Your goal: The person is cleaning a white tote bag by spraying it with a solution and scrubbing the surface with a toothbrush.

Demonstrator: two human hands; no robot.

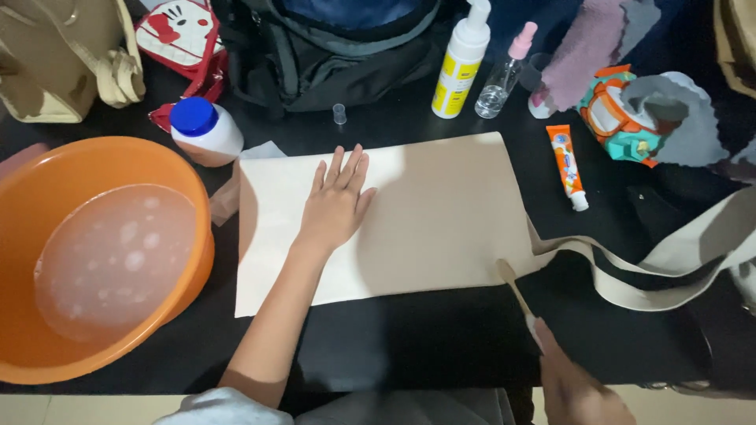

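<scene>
A beige cloth bag [441, 212] lies flat on the black table, its straps [669, 267] trailing to the right. My left hand [337, 201] rests palm down on the bag's left half, fingers slightly spread. My right hand [579, 386] is at the lower right, closed around a thin wooden stick [516, 291] whose rounded tip touches the bag's lower right edge.
An orange basin [47, 173] holding soapy water stands at the left. Behind the bag are a blue-capped white jar [206, 130], a yellow-and-white pump bottle [461, 67], a small clear spray bottle [502, 79], an orange tube [567, 165], a black backpack [331, 55] and a colourful pouch [618, 114].
</scene>
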